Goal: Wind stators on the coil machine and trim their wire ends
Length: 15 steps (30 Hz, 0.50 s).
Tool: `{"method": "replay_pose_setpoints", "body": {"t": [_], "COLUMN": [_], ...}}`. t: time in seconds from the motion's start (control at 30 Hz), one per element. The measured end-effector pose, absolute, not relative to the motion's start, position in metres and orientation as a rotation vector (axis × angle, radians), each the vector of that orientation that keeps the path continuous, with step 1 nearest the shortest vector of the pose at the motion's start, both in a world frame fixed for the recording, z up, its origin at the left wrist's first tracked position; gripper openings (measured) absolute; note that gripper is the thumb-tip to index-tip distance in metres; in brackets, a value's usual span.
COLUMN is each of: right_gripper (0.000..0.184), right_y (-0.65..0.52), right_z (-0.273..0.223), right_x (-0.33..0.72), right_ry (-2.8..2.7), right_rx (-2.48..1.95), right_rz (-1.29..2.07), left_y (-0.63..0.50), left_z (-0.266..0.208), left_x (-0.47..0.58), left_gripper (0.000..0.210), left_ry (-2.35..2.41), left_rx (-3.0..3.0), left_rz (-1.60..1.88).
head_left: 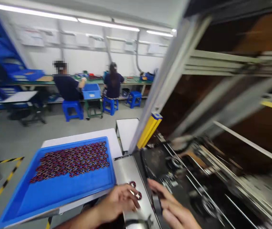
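Observation:
My left hand (pixel 120 202) reaches over a narrow metal plate with its fingers bent and apart. Two small dark red-and-black rings lie on the metal plate (pixel 126 168): the farther ring (pixel 132 183) is just beyond my fingers, and the nearer ring (pixel 139 196) is at my fingertips, touching or nearly so. On the plate's right side, my right hand (pixel 174 205) has its fingers bent around a dark, curved part (pixel 157 206), blurred and partly covered. Close to my left wrist is a blurred metal fitting (pixel 138 222) at the plate's near end.
A blue tray (pixel 66 190) at left holds many similar rings in rows, on a white table (pixel 81 135). A machine bed (pixel 188 178) with rods fills the right, behind a metal post with a yellow bar (pixel 149 130). Two people sit at a far green bench (pixel 132 81).

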State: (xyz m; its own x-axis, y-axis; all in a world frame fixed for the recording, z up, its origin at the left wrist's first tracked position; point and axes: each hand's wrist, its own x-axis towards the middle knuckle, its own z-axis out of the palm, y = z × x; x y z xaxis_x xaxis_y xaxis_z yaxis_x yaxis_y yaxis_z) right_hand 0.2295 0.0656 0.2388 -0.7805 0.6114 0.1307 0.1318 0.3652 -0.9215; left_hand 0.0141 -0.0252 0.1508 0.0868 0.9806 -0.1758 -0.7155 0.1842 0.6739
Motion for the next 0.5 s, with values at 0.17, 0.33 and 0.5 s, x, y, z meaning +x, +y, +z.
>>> {"method": "replay_pose_setpoints", "body": {"t": [0.17,0.33,0.5], "right_gripper": [0.035,0.042,0.028], "right_y": [0.093,0.153,0.189], "right_z": [0.241,0.207,0.198], "right_x": [0.266,0.300,0.317], "right_ry": [-1.702,-1.029,-0.916], "right_rx": [-1.001,-1.216,-1.254], "right_rz": [1.332,0.981,0.944], "left_y": [0.032,0.062,0.031], "left_z": [0.129,0.106,0.093], "left_x": [-0.017,-0.023,-0.027], "left_gripper": [0.056,0.050,0.037], "left_ry": [0.635,0.671,0.754], "left_rx": [-0.016,-0.184,-0.259], "left_rz": [1.405,1.478,1.457]}}
